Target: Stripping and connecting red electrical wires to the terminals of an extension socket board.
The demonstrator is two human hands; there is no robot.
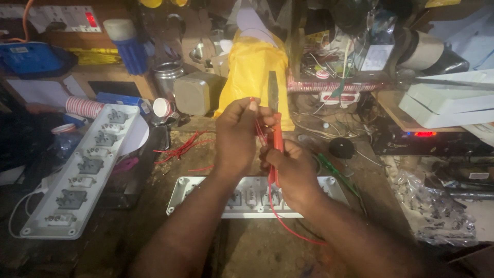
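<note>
My left hand point(235, 135) pinches a thin red wire point(282, 222) up near its end, above the workbench. My right hand point(290, 172) grips red-handled pliers point(273, 92), whose dark jaws point upward beside the wire. The red wire loops down past my right wrist. Directly below both hands lies a white extension board point(329, 185) with several sockets, face up.
A second, longer white socket board point(85, 172) lies at the left. Loose red wire offcuts point(180, 149) lie on the bench behind. A yellow bag point(252, 67), a green screwdriver point(337, 172), a clear plastic bag point(437, 211) of parts and cluttered shelves surround the work area.
</note>
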